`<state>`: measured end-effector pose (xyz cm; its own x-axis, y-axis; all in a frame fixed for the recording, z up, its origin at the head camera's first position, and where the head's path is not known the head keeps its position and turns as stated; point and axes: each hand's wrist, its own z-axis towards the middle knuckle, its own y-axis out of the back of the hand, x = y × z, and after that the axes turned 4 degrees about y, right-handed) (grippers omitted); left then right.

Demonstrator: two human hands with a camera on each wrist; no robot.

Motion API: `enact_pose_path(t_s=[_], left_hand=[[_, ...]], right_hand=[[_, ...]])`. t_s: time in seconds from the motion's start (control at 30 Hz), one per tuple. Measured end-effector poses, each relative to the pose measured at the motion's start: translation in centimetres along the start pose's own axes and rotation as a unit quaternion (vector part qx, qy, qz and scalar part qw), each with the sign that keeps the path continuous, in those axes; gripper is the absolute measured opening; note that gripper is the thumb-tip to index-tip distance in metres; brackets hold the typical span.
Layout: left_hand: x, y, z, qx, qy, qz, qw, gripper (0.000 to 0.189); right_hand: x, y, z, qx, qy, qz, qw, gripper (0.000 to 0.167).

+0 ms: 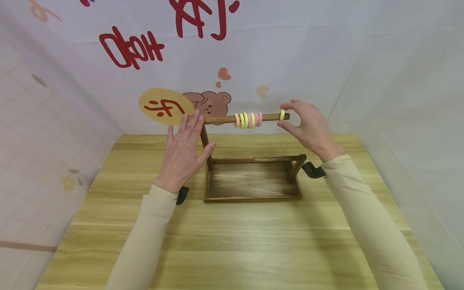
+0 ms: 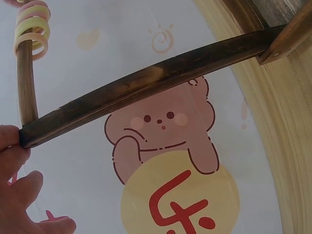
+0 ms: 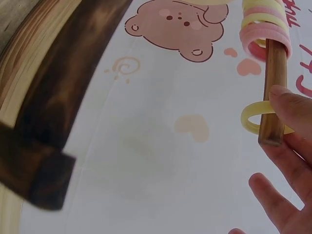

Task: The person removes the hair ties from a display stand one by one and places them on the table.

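A wooden stand [image 1: 207, 181] carries a raised rod [image 1: 222, 119] with a free right end. Several pink, yellow and orange hair ties [image 1: 248, 120] hang around the rod's middle. My right hand [image 1: 308, 125] pinches a yellow hair tie [image 3: 250, 119] between thumb and finger; this loop encircles the rod near its tip, apart from the others. My left hand [image 1: 181, 153] is spread with straight fingers, touching the rod's left end where it meets the upright [image 2: 146, 80]. Part of that joint is hidden by the fingers in the head view.
Below the rod is the stand's shallow tray [image 1: 253, 199], with a shorter post [image 1: 298, 166] at its right. The stand sits on a wood-grain table [image 1: 232, 249]. Behind hangs a white cloth [image 1: 308, 52] printed with a bear and red characters.
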<state>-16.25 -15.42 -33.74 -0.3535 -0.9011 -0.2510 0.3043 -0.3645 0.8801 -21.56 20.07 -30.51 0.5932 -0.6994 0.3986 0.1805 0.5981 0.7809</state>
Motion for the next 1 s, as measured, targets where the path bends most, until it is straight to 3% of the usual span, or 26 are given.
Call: enact_pose_path(t_s=[0.53, 1.0], left_hand=[[0.2, -0.2, -0.4, 0.000, 0.004, -0.006, 1.0000, 0.079], [0.1, -0.3, 0.0, -0.015, -0.006, -0.008, 0.9998, 0.078]], right_hand=[[-1.5, 0.6, -1.4, -0.009, -0.035, 0.008, 0.9993, 0.046], [-1.3, 2.0, -3.2, -0.053, -0.016, 0.009, 0.9984, 0.046]])
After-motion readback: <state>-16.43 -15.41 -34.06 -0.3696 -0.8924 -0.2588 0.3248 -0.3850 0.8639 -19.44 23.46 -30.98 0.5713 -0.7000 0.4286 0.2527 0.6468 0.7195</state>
